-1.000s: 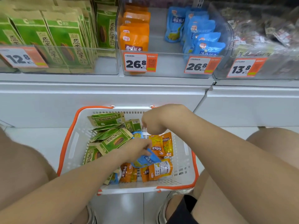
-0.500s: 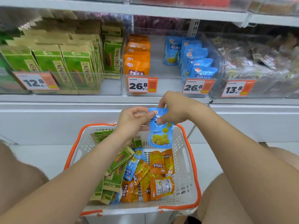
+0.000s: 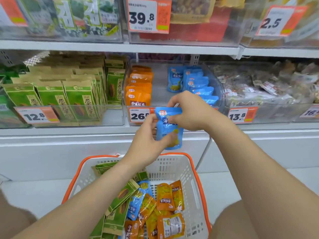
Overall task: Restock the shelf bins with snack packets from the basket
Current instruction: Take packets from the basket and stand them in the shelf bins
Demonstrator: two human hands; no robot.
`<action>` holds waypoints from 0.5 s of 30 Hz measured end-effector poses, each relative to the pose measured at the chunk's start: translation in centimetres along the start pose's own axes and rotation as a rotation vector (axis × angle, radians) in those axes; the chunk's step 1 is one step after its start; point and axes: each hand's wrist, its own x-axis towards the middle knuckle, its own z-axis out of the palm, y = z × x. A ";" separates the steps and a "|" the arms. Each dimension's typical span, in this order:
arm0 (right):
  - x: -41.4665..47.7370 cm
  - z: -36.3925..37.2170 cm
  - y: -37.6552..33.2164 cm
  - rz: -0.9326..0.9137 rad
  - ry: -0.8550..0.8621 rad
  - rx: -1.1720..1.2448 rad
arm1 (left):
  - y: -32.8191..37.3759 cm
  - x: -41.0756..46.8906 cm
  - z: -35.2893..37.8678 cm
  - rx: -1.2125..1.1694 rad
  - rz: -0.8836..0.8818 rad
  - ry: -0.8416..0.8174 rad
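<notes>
While both hands hold it up in front of the shelf edge, the small blue glossy plastic snack pouch (image 3: 170, 130) hangs upright above the white plastic basket with the orange rim (image 3: 174, 167), just below the clear plastic shelf bin (image 3: 220, 90) it seems meant for. The left hand (image 3: 148, 144) grips the pouch's lower left side with the thumb across the front. The right hand (image 3: 188, 111) pinches its upper right part, fingers curled over the top edge, so neither hand is free.

The pouch looks light and soft. Its film appears to bend under the fingers, and the filling shows low down, so the weight likely sits at the bottom. The glossy skin is probably a little slippery; a pinch on the flat sealed top band should hold best and leave the base free to stand. It does not look fragile, though a hard squeeze on the middle could crush what is inside.

In the bin, a row of matching blue pouches (image 3: 195, 80) stands on the right and a row of orange pouches (image 3: 139, 87) on the left, with a bare gap between. More loose packets (image 3: 164, 197) lie in the basket
</notes>
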 end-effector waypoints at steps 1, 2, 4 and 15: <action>0.2 -0.5 0.0 -0.007 0.043 0.028 | 0.6 0.7 0.2 0.007 0.031 0.033; 0.5 -0.9 0.0 -0.004 0.097 0.073 | 1.4 1.7 0.4 0.031 0.071 0.087; 1.0 -1.8 0.2 0.044 0.256 0.207 | 2.9 3.9 0.8 0.148 0.157 0.217; 4.7 -3.9 5.7 0.268 0.389 0.014 | 5.3 16.1 3.6 0.428 0.073 0.402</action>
